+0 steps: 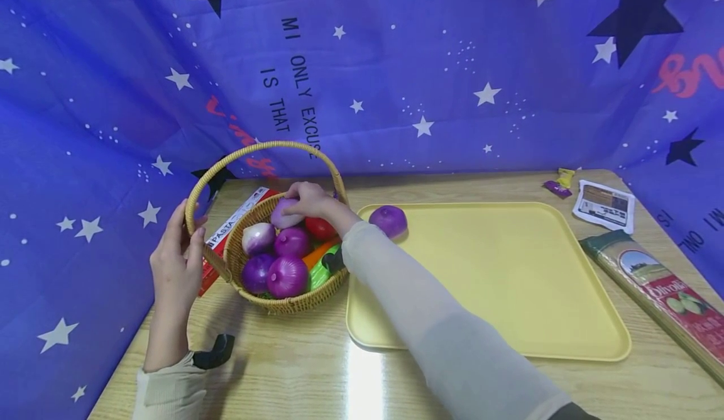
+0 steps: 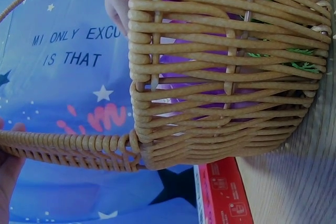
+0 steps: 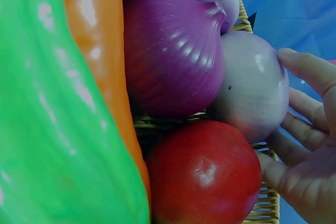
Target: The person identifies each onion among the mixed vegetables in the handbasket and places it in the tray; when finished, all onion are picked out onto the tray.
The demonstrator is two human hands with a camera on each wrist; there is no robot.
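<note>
My right hand (image 1: pixel 308 198) is down in the wicker basket (image 1: pixel 283 303), left of centre in the head view, fingers (image 3: pixel 310 72) curled over a pale lilac onion (image 1: pixel 285 214) at the back of the pile. In the right wrist view that onion (image 3: pixel 254 85) sits in the middle right of the frame, my fingers wrapping its far side, palm close but not fully closed on it. It rests against a darker purple onion (image 3: pixel 170 51) and just above a red tomato (image 3: pixel 205 174); an orange carrot (image 3: pixel 105 77) and a green piece (image 3: pixel 47 119) fill the left of that frame.

My left hand (image 1: pixel 178 263) holds the basket's handle (image 1: pixel 192 203) at its left end, fingers wrapped round it. The left wrist view shows mostly the woven wall (image 2: pixel 226 66) and only a bit of that hand (image 2: pixel 8 166) at the lower left edge.

Handling, my guess: the onion looks like glossy moulded plastic, so probably light, hard and slippery, round with no flat side. Best taken around its widest part with fingers spread, thumb opposite. Neighbours are packed tight against it, so they may roll.

One more purple onion (image 1: pixel 388 220) sits on the yellow tray (image 1: pixel 565 319) at its upper left corner. A red pasta box (image 1: pixel 237 222) lies behind the basket, and an olive-labelled packet (image 1: pixel 667 294) lies on the table (image 1: pixel 294 370) at far right.
</note>
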